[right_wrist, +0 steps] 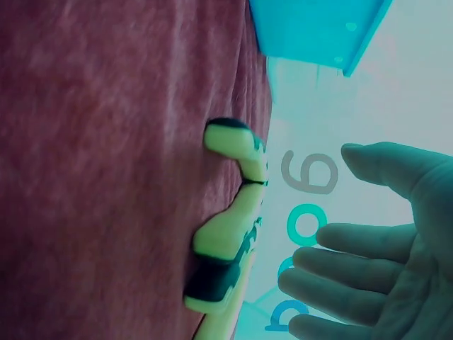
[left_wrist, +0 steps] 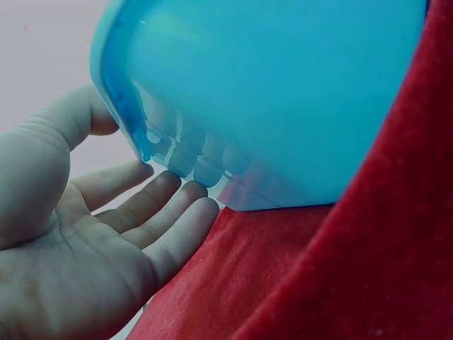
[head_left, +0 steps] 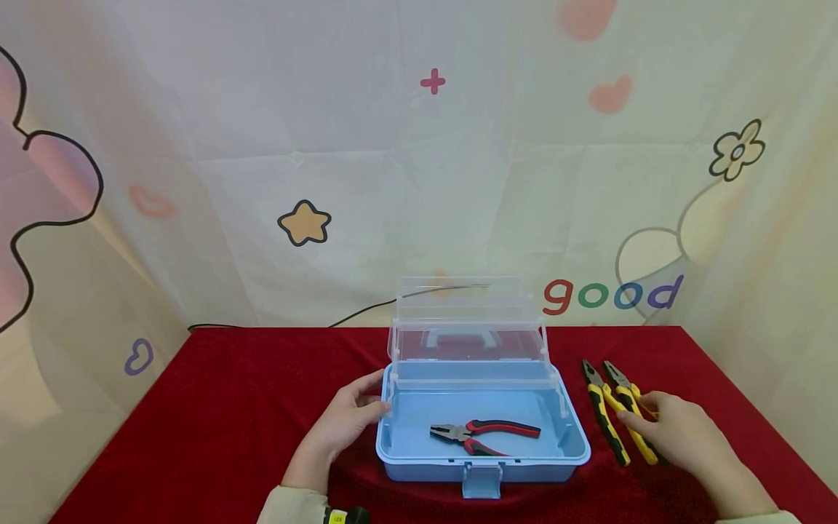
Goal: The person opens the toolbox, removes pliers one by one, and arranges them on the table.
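A light-blue toolbox with a raised clear lid stands on the red cloth. Inside it lie pliers with red-and-black handles. My left hand holds the box's left rim, thumb over the edge and fingers against the outer wall; in the left wrist view the fingertips touch or nearly touch that wall. On the right lie two yellow-and-black pliers, jaws pointing away. Over the handles of the right-hand pliers hovers my right hand, fingers spread and apart from the handles in the right wrist view.
Red cloth covers the table. A pale printed curtain hangs right behind its back edge. The raised lid stands at the back of the box, and the front latch hangs down.
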Tool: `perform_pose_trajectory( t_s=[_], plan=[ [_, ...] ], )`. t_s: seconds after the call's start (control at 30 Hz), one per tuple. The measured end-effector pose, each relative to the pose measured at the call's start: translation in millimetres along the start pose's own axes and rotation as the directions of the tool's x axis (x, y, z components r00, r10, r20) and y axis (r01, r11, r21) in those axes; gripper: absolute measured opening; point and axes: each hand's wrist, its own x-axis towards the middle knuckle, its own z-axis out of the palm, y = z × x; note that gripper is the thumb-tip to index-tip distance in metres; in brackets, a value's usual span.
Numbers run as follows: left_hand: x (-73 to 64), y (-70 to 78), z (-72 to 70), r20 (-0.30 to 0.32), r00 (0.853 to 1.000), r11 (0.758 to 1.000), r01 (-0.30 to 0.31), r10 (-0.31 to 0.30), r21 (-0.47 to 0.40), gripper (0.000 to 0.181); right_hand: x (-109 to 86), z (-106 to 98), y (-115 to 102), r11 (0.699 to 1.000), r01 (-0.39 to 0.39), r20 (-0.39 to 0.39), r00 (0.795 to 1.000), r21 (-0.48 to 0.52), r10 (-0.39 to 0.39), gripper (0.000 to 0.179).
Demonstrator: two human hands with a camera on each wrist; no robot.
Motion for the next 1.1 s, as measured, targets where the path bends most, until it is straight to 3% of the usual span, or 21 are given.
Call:
perform_pose_trajectory(
  t_s=[0.53,0.8,1.1],
  plan=[
    [-0.3,0.5,-0.8,0.016,1.0,1.0,-0.016,0.016,-0.015,0.062,-11.0,0.7,-26.2,0.998,0.045,-0.045,0.998,0.038,-0.044,0.075],
    [-0.5,1.2,-0.3,0.006,1.0,1.0,0.003,-0.003,-0.009,0.063,-14.5,0.0,-35.5,0.995,0.058,-0.037,0.998,0.075,-0.055,0.073],
    [0.4,0.0,-0.8,0.019,0.999,0.999,-0.028,0.029,-0.023,0.061,-16.9,1.4,-46.2,0.99,0.11,-0.077,0.992,0.089,-0.103,0.075]
  ],
)
